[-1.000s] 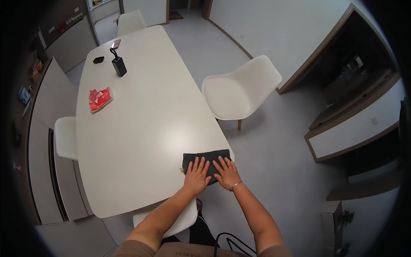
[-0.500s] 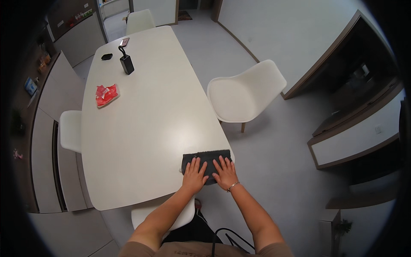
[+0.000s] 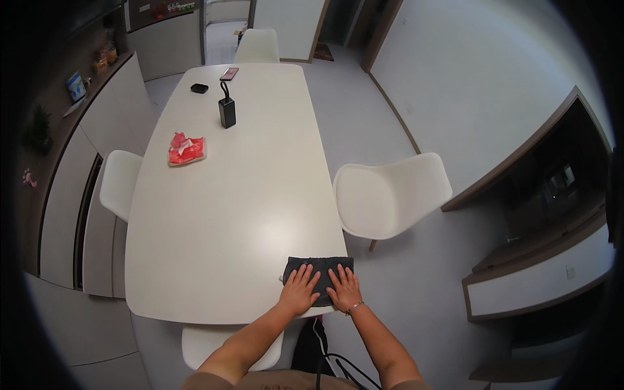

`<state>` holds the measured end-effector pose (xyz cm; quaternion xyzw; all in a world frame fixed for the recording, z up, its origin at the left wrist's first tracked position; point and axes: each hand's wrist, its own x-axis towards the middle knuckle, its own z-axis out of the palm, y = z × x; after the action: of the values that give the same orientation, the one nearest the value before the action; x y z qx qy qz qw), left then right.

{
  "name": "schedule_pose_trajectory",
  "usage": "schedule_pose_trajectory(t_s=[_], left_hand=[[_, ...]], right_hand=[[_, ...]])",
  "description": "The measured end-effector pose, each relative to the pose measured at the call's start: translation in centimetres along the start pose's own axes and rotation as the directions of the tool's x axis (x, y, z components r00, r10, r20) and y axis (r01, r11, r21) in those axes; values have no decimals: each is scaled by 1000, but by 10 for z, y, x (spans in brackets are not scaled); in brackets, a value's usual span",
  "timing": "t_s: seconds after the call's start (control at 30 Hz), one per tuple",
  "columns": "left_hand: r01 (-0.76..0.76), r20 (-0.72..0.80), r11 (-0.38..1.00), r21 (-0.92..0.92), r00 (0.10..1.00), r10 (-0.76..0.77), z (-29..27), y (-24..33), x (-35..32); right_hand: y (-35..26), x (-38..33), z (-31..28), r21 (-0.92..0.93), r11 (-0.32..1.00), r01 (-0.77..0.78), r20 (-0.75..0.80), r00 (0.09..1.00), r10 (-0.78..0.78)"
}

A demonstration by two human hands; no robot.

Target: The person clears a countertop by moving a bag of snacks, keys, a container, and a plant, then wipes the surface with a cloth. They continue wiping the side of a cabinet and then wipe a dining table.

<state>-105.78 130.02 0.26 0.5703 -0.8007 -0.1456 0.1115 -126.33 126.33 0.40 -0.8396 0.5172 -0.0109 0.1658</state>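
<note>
A dark grey cloth (image 3: 318, 268), folded into a flat rectangle, is laid at the near right corner of the long white table (image 3: 221, 214), its right end just at the table's edge. The left hand (image 3: 299, 290) is pressed flat on the cloth's near left part, fingers spread & pointing far. The right hand (image 3: 344, 289) is laid flat just beside it on the near right part, fingers likewise spread; a thin bracelet (image 3: 354, 307) is worn at that wrist. Nothing is pinched by either hand; both palms are down, w/ the thumbs close but apart. Both forearms are brought in from the near edge.

Below the table edge, betw. the forearms, a black cable (image 3: 335, 361) is seen hanging. A white chair (image 3: 221, 341) is tucked under the near end. Another white shell chair (image 3: 390, 195) is stood to the right of the table, turned away from it a bit. A third (image 3: 120, 182) is pushed in at the left side, a fourth (image 3: 257, 47) at the far end.

On the far half of the table: a red packet w/ white tissue (image 3: 186, 149) toward the left, a black upright box (image 3: 227, 112) w/ a cord further on, a small black item (image 3: 199, 88) & a pink phone (image 3: 229, 73) nr the far end. Grey cabinets (image 3: 71, 195) are run along the left wall.
</note>
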Motion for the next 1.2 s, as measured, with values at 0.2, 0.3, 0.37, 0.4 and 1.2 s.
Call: schedule_pose_trajectory(t_s=[0.2, 0.3, 0.37, 0.4, 1.2], left_hand=[[147, -90, 988, 45, 986, -143, -13, -7, 75], [256, -87, 966, 39, 964, -252, -20, -13, 106], [302, -110, 952, 57, 949, -295, -22, -19, 124], [328, -118, 943, 60, 940, -320, -22, -19, 128], [194, -31, 981, 21, 981, -193, -35, 4, 68]], right_hand=[[39, 88, -33, -12, 987, 159, -33, 987, -159], [46, 131, -47, -7, 983, 183, -5, 983, -183], [50, 154, -50, -10, 977, 211, -22, 977, -211], [53, 160, -50, 0, 973, 231, -35, 972, -231], [36, 79, -54, -14, 944, 329, -38, 944, -329]])
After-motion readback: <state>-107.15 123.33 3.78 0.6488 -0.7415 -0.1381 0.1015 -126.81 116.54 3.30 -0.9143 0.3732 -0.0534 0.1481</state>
